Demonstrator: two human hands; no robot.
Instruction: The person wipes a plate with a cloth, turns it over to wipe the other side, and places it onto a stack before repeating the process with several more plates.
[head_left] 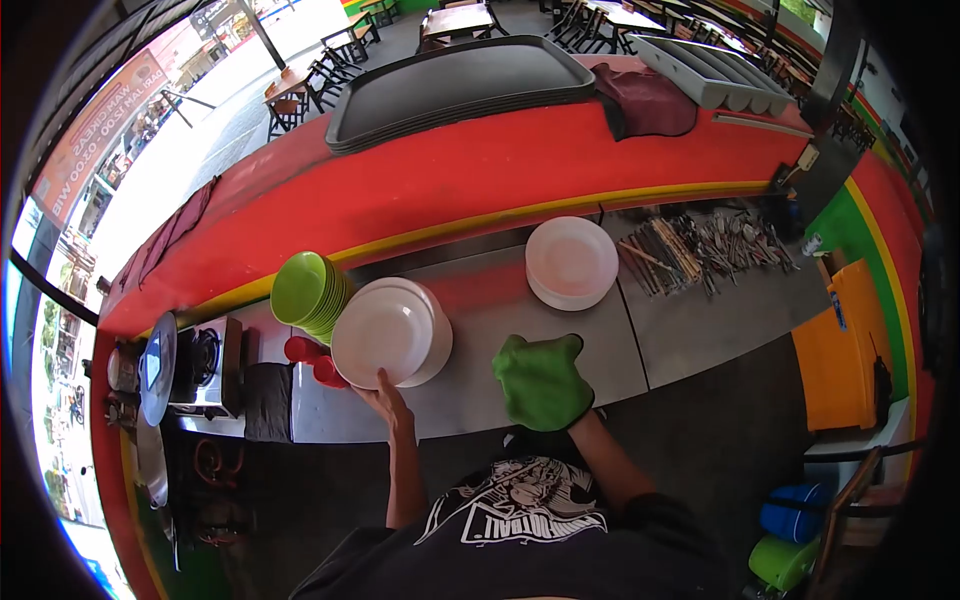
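Note:
My left hand (390, 400) is bare and its fingers touch the near rim of a stack of white plates (385, 328) that stands tilted on the steel counter (480, 330). Leaning behind that stack is a stack of green plates (305, 290), with red cups (305, 352) at its foot. My right hand (543, 380) wears a green glove and hovers flat over the counter's near edge, holding nothing. A second stack of white plates (571, 260) lies flat farther back to the right.
Cutlery and chopsticks (700, 245) lie spread on the counter's right part. A red ledge above holds stacked dark trays (455, 85), a maroon cloth (650, 100) and a white cutlery holder (715, 70). A stove (205, 365) stands left, a yellow bin (850, 340) right.

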